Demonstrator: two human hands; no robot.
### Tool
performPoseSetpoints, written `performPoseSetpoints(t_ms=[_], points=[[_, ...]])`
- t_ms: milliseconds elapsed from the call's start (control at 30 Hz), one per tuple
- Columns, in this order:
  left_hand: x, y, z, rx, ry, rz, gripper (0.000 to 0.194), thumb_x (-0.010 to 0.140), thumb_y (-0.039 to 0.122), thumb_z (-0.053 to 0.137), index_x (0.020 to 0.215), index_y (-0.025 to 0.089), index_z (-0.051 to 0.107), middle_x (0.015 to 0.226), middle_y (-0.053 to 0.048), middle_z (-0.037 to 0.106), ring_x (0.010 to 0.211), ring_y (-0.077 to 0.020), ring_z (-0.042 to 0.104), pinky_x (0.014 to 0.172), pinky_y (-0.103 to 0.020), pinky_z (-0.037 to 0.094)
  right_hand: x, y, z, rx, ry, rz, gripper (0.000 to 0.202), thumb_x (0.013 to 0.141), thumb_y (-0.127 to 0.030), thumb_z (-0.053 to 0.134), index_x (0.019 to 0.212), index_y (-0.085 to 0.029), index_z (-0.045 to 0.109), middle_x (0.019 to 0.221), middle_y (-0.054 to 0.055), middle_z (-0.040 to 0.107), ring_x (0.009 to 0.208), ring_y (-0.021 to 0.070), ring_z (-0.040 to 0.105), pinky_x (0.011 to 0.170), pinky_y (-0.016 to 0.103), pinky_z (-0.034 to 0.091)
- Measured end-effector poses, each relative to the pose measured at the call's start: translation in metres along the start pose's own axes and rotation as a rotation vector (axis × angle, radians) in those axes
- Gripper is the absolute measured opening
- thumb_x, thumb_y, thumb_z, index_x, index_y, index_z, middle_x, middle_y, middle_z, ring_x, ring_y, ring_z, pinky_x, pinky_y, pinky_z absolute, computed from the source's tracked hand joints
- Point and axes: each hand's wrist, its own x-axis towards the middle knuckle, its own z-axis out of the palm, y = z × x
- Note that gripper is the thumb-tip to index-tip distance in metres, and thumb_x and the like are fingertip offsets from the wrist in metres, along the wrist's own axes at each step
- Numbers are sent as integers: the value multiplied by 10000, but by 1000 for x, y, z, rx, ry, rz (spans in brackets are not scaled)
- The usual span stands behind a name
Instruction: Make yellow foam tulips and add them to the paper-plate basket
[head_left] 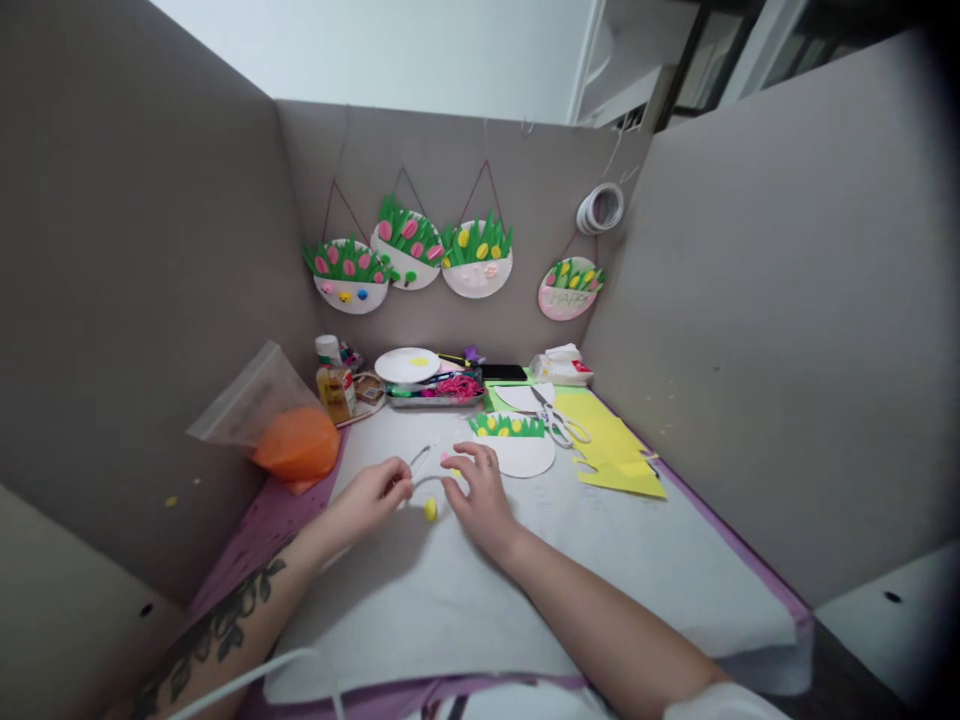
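Observation:
My left hand is closed in a pinch at the left of the work spot. A thin pale curved strip runs from its fingertips towards my right hand; its exact kind is too small to tell. My right hand has its thumb and fingers apart, with the thumb tip near the strip's other end. A small folded yellow paper piece lies just below, between the hands. Beyond my right hand is a half-decorated paper plate with green paper grass and yellow pieces. A slim metallic tool lies beyond my left fingers.
Scissors lie on yellow paper at the right. Behind are a supply tray, a white plate and a glue bottle. An orange-filled bag stands left. Decorated plates and tape rolls hang on the back panel.

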Motion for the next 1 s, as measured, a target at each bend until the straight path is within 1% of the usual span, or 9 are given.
performPoseSetpoints(t_ms=[67,100,200,333,433,500,667,800,1000], points=[[-4,8,0,-13,-30,17,211,822,346,403,757,186,524,665,16,559,590,-124,475,537,-218,321,-1,-6,-5,-14,33,-92,263,807,-174,533,1048,-246,609,1062,81,507,1034,221,432,923,415,365],[-6,11,1,-10,-45,23,212,825,347,402,759,186,524,663,18,553,588,-122,470,534,-216,318,-2,-8,-6,-28,42,-130,256,815,-183,534,1049,-251,613,1042,79,510,1017,220,436,916,412,370],[-9,16,5,9,-73,29,211,825,341,409,757,183,532,669,17,553,590,-121,465,534,-213,315,-5,-7,-6,-63,61,-196,201,821,-178,538,967,-260,649,969,66,531,968,212,449,884,401,384],[-9,14,8,-10,-90,30,226,823,333,420,800,179,583,680,10,583,593,-125,482,525,-212,324,-6,-3,-7,-78,82,-233,177,818,-149,530,876,-254,661,895,50,553,912,201,457,849,386,394],[-7,12,9,-29,-105,69,263,829,306,419,884,184,645,800,-22,653,690,-145,549,603,-220,378,-6,-4,-8,-81,83,-241,160,822,-143,522,837,-239,650,867,49,559,893,197,457,840,376,396],[-7,11,10,-27,-90,97,285,829,299,425,904,190,677,864,-38,675,749,-158,576,655,-225,397,-5,-5,-8,-80,77,-237,152,825,-139,517,823,-228,640,859,50,564,888,197,459,839,374,396],[-7,10,12,-1,-29,74,306,827,330,445,812,181,711,780,-37,684,704,-152,587,614,-214,398,-6,-7,-6,-59,78,-242,124,820,-133,527,813,-214,621,847,48,566,884,191,464,833,373,403],[-7,9,12,-8,29,53,268,804,305,479,798,179,715,792,-34,694,739,-153,600,661,-214,413,-6,-8,-5,-19,86,-257,99,804,-125,545,810,-203,607,853,48,562,892,189,470,828,370,410],[-8,8,16,15,78,68,261,796,304,478,767,193,714,808,-34,698,764,-164,598,694,-230,420,-7,-9,-5,-4,17,-248,120,804,-109,506,808,-199,586,860,52,557,890,193,472,832,385,406]])
